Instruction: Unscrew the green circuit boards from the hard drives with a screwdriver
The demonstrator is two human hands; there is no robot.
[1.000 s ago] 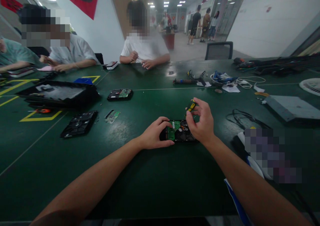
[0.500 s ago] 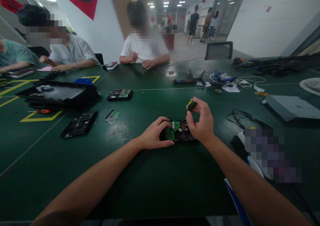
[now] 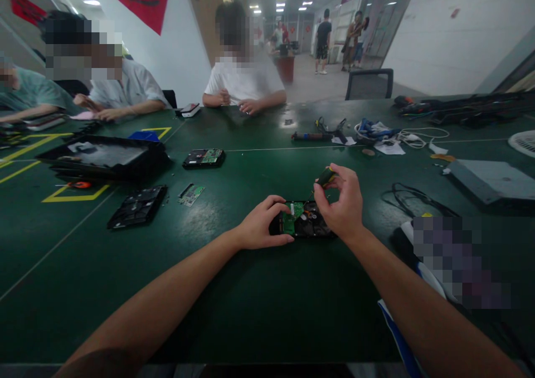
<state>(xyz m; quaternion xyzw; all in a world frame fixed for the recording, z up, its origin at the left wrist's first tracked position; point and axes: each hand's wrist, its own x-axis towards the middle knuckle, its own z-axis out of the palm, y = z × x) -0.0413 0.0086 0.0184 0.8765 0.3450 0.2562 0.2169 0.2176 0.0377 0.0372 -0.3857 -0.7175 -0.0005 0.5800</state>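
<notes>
Hard drive (image 3: 310, 226) is partly covered; screwdriver (image 3: 325, 178) tip unclear.

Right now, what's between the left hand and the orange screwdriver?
In the head view, going from the orange screwdriver to the left hand: a black part, tiny bits and a circuit board, all on the green table.

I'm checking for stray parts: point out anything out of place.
A small circuit board lies loose on the table, with tiny bits scattered between it and a black unit; lying unattached and uncontained, they look odd. Nothing odd shows on the hard drive partly under the left hand.
</notes>
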